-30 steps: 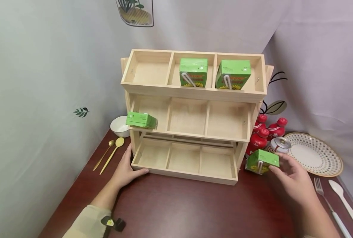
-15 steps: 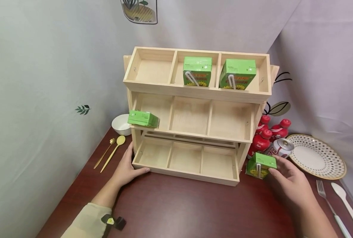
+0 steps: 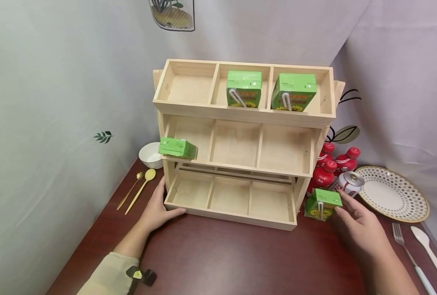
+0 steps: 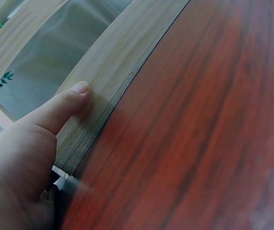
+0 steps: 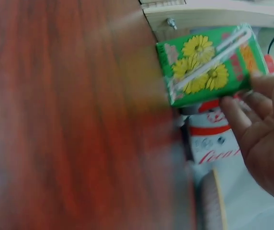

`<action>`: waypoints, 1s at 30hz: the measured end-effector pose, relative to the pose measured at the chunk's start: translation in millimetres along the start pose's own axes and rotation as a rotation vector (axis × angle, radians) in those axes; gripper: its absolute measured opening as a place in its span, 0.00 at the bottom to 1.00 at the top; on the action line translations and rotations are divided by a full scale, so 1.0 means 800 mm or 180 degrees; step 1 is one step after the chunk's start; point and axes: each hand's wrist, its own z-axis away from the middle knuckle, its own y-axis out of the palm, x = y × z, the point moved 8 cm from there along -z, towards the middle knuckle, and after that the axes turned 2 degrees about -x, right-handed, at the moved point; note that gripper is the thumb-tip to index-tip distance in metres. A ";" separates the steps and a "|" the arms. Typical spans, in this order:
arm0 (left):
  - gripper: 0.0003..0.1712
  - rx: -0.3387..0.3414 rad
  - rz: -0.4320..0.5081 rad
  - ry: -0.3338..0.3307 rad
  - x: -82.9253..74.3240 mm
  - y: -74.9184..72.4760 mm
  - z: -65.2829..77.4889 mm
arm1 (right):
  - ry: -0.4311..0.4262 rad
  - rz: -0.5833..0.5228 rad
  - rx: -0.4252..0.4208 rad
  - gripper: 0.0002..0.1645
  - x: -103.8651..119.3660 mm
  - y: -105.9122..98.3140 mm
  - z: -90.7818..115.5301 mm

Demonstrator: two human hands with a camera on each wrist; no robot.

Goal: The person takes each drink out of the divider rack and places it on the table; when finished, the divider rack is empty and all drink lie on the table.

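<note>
At the lower left corner of a three-tier wooden rack [image 3: 236, 219], my left hand [image 3: 155, 211] holds on, thumb along the front board and fingers round the side. The left wrist view shows that thumb [image 4: 72, 98] pressed on the wood. My right hand [image 3: 363, 225] pinches the side edge of a green drink carton [image 3: 323, 205], which stands upright beside the rack's right foot. Its yellow flowers and white straw face the right wrist camera. Two similar cartons [image 3: 244, 88] stand in the top tier's middle and right compartments. Another carton [image 3: 177, 147] lies in the middle tier's left compartment.
Red bottles [image 3: 321, 174] and a silver can [image 3: 349, 183] stand right behind the held carton. A dotted plate [image 3: 388, 192], a fork [image 3: 406, 250] and a white spoon [image 3: 430, 254] lie far right. Left are a white bowl [image 3: 150, 155] and two gold spoons [image 3: 141, 190].
The carton in my right hand has come slightly towards me and turned a little, down beside the rack's foot. My left hand stays on the rack; the head view has shifted slightly.
</note>
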 end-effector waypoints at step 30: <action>0.77 -0.0015 -0.0004 0.0013 -0.001 -0.001 0.000 | -0.1337 -0.0413 -0.2056 0.12 0.143 -0.039 0.005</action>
